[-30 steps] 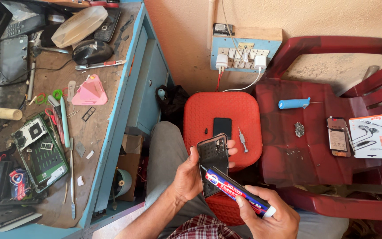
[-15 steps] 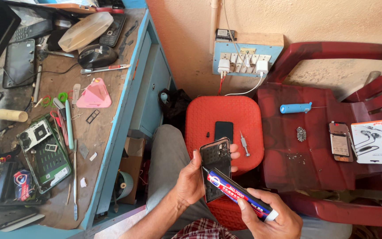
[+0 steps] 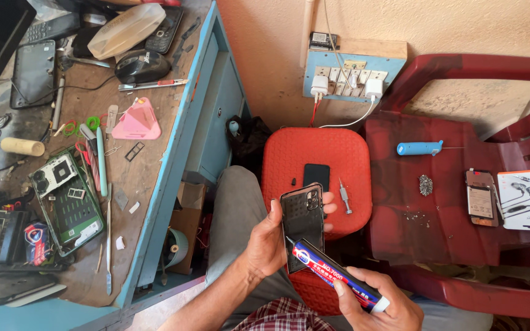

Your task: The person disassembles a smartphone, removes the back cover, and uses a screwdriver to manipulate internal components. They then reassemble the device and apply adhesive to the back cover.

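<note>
Head view: left hand [image 3: 269, 242] clamped around a dark phone back cover [image 3: 302, 224], held upright over the lap at 6 o'clock; right hand [image 3: 375, 300] wrapped around a blue-and-red glue tube [image 3: 338, 276], its nozzle end touching the cover's lower edge. Just beyond, at 12 o'clock from the hands, a red plastic stool [image 3: 314, 162] carries a small black phone [image 3: 316, 176] and a screwdriver [image 3: 344, 196]. Maroon plastic chair [image 3: 449, 202] at 3 o'clock holds a blue-handled tool [image 3: 419, 148]; cluttered worktop [image 3: 148, 165] at 9 o'clock with an opened phone [image 3: 69, 202].
</note>
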